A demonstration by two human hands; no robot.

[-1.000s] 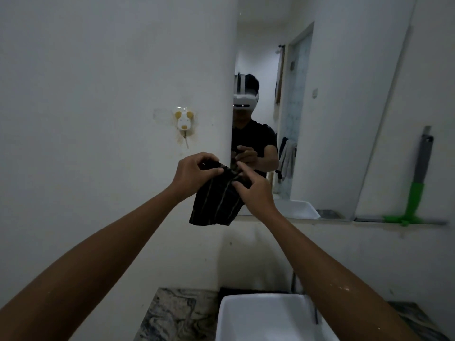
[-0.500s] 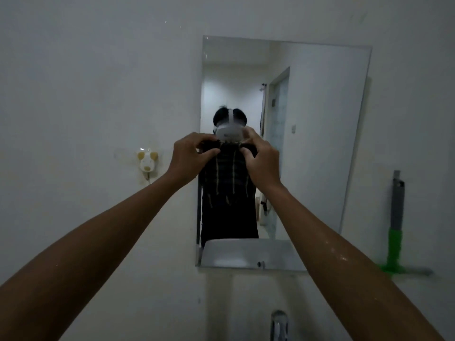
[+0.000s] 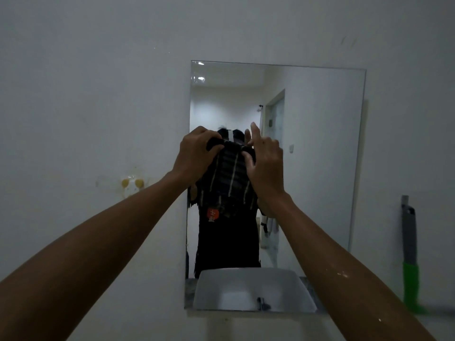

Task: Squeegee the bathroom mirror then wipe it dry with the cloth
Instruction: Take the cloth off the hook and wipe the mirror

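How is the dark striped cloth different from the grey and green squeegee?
The dark striped cloth is soft and hangs limp; the grey and green squeegee looks stiff and straight. Both hands, left hand and right hand, hold the cloth up before the mirror; the squeegee stands against the wall to its right, untouched. Both are off the mirror's glass, as far as shows.
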